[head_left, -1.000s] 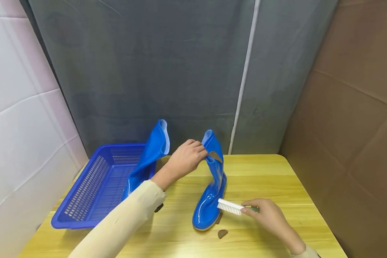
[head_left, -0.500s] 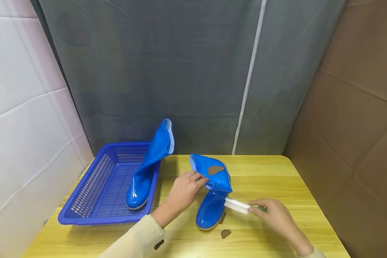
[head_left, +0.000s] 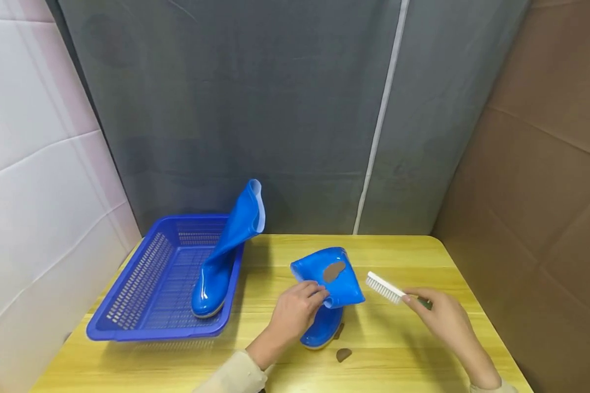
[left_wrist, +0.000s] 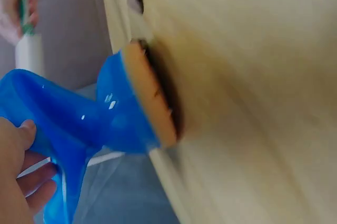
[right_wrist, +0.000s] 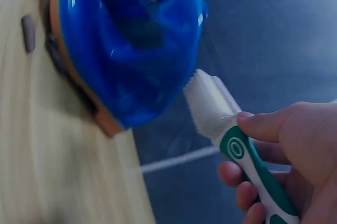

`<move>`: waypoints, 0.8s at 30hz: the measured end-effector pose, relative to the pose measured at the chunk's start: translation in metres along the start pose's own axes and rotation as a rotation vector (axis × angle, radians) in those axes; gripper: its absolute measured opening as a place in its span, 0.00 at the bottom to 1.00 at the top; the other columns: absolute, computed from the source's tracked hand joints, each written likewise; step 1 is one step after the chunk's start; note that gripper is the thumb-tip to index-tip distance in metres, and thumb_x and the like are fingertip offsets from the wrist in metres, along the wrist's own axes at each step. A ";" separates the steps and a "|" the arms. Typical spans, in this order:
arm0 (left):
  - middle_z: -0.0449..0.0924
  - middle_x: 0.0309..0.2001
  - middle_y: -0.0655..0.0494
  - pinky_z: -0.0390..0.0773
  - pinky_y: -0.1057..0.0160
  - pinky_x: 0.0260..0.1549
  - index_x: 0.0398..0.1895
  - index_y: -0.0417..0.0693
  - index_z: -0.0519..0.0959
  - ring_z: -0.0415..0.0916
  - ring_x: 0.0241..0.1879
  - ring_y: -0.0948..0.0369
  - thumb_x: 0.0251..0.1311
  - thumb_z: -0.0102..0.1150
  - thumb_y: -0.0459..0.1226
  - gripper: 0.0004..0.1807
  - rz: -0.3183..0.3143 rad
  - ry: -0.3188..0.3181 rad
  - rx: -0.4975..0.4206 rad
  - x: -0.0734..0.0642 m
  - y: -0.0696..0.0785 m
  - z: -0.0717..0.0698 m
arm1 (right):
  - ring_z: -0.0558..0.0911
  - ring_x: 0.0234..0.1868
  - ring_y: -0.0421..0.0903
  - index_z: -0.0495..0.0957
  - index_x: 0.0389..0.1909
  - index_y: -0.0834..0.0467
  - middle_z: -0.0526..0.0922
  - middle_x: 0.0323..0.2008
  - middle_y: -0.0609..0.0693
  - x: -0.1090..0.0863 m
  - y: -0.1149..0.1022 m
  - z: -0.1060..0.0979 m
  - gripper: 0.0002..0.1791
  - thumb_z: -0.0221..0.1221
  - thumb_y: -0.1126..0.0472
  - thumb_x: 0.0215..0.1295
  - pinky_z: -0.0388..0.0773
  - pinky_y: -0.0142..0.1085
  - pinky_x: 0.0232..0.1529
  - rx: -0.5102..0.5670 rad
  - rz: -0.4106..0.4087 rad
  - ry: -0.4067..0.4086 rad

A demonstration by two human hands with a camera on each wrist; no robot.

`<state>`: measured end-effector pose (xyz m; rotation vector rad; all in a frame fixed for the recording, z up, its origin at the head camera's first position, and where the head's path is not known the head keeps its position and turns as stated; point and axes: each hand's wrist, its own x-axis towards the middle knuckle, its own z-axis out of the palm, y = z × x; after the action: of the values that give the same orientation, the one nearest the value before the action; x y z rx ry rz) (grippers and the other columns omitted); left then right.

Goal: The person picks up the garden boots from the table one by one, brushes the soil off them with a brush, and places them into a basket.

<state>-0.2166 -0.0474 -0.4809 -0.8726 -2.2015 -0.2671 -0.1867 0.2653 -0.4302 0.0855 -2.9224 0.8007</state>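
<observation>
A shiny blue rubber boot stands on the wooden table, its shaft bent forward over the foot. My left hand grips the shaft at its top rim, the thumb on one side in the left wrist view. On the folded shaft sits a brown patch. To the right, my right hand holds a white scrub brush by its green and white handle. The brush's bristles are a short way off the boot. Much of the boot's foot is hidden under the shaft.
A blue plastic basket stands on the left of the table. A second blue boot leans inside it, its shaft rising past the basket's edge. One flat brown piece lies in front, another beside the boot's sole.
My left hand has pulled the boot's shaft from upright down toward me, folding it over the foot. The brush in my right hand has moved away from the boot, up and right.
</observation>
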 end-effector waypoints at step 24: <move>0.85 0.51 0.57 0.76 0.52 0.61 0.39 0.56 0.85 0.77 0.60 0.56 0.45 0.75 0.35 0.16 -0.015 -0.025 0.011 -0.018 -0.015 0.002 | 0.64 0.18 0.35 0.87 0.45 0.47 0.81 0.25 0.42 -0.008 -0.032 0.034 0.16 0.71 0.49 0.55 0.58 0.26 0.16 -0.203 -0.174 0.143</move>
<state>-0.2186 -0.0666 -0.4943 -0.8584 -2.2317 -0.2520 -0.1796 0.2209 -0.4442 0.2493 -2.7944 0.4612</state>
